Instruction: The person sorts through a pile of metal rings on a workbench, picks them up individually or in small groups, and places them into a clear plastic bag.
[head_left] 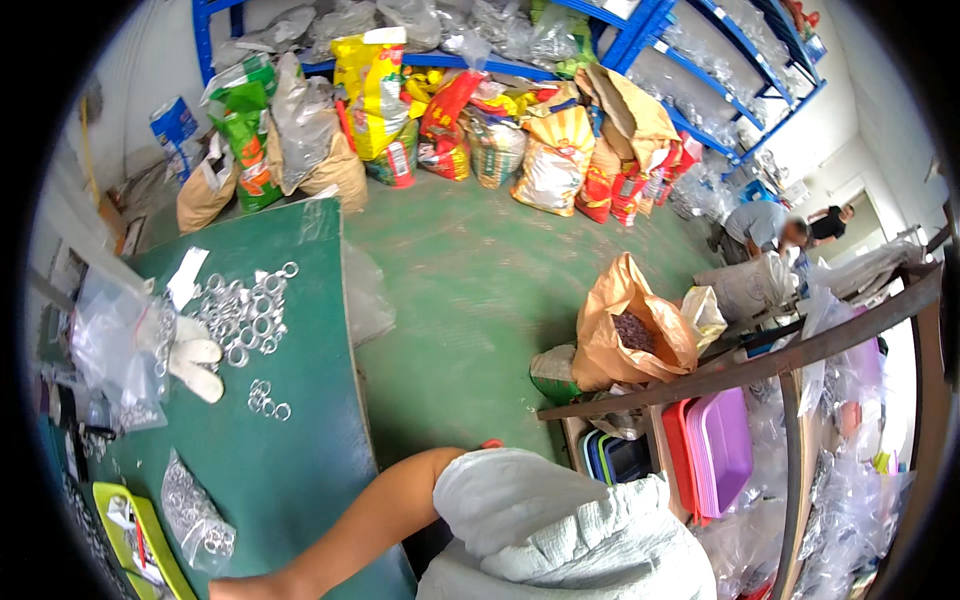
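Note:
My bare right forearm runs from a pale grey short sleeve (510, 500) down to the lower left, over the edge of the green table (300, 470). Only the wrist side of my right hand (245, 588) shows; the lower edge of the picture cuts off its fingers. The nearest thing to it is a clear plastic bag of small metal rings (195, 510). Farther up the table lie a loose heap of silvery ring-shaped metal parts (245, 312) and a smaller cluster of them (268, 402). My left hand is out of the picture.
White glove fingers (198, 365) rest beside the heap; whether a hand fills them, I cannot tell. A yellow-green tray (105, 500) sits lower left. Stuffed sacks (555, 150) line a blue rack. An open paper sack (590, 345) and purple bins (725, 445) stand right. Two people (760, 225) are beyond.

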